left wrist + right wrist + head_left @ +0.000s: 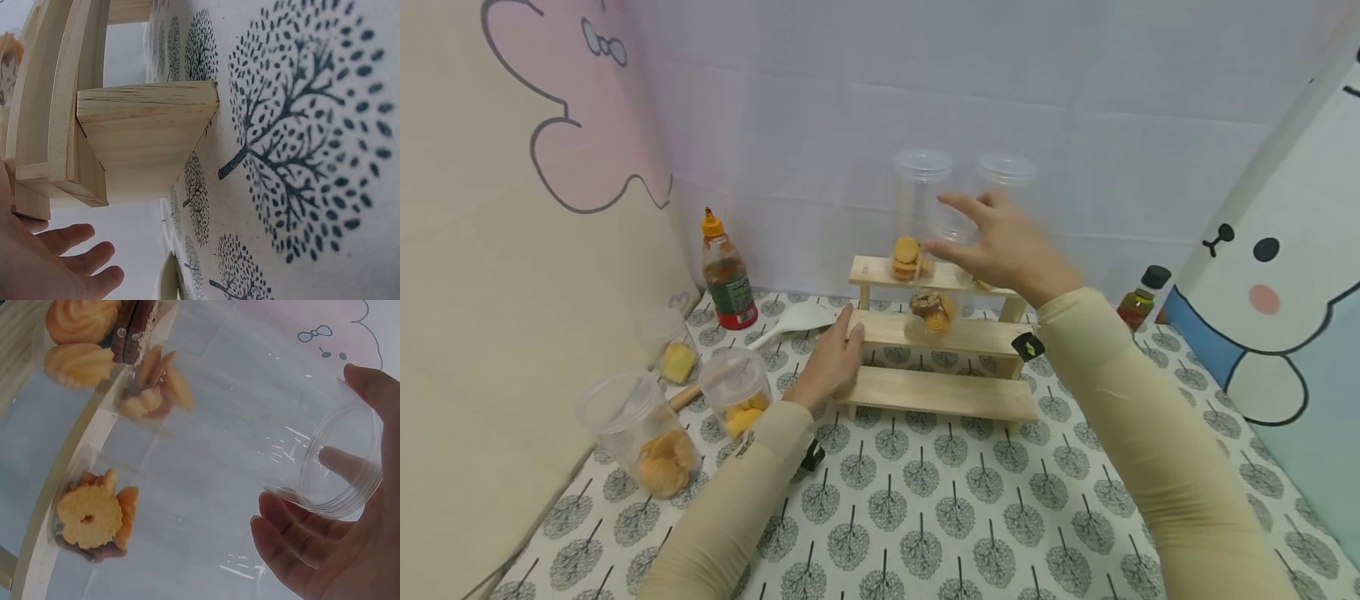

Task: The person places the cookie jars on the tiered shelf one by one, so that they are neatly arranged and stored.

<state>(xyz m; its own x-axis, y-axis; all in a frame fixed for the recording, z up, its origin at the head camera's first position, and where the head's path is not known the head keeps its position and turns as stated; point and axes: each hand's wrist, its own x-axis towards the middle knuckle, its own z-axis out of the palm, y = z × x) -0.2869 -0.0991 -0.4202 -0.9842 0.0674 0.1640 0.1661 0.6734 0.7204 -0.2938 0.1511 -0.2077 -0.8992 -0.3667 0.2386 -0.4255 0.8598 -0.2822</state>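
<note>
A three-step wooden display stand [936, 392] holds clear plastic jars of cookies. My left hand [833, 358] grips the left end of its middle step between thumb and index finger; the other fingers [87, 256] stick out loosely. My right hand [1011, 250] is raised in a wide C around the top of the jar on the middle step [934, 321]. In the right wrist view its thumb and fingers stand spread around the clear lid [331, 509]. Two taller jars stand on the top step, the left one [922, 179] in plain sight, the right one [1007, 171] partly behind my hand.
On the left are three more food jars: a large one [632, 433], a smaller one [733, 379] and one at the back [666, 333]. A red sauce bottle [730, 283] and a white ladle-like utensil [797, 319] lie beyond. A dark-capped bottle [1142, 297] stands right.
</note>
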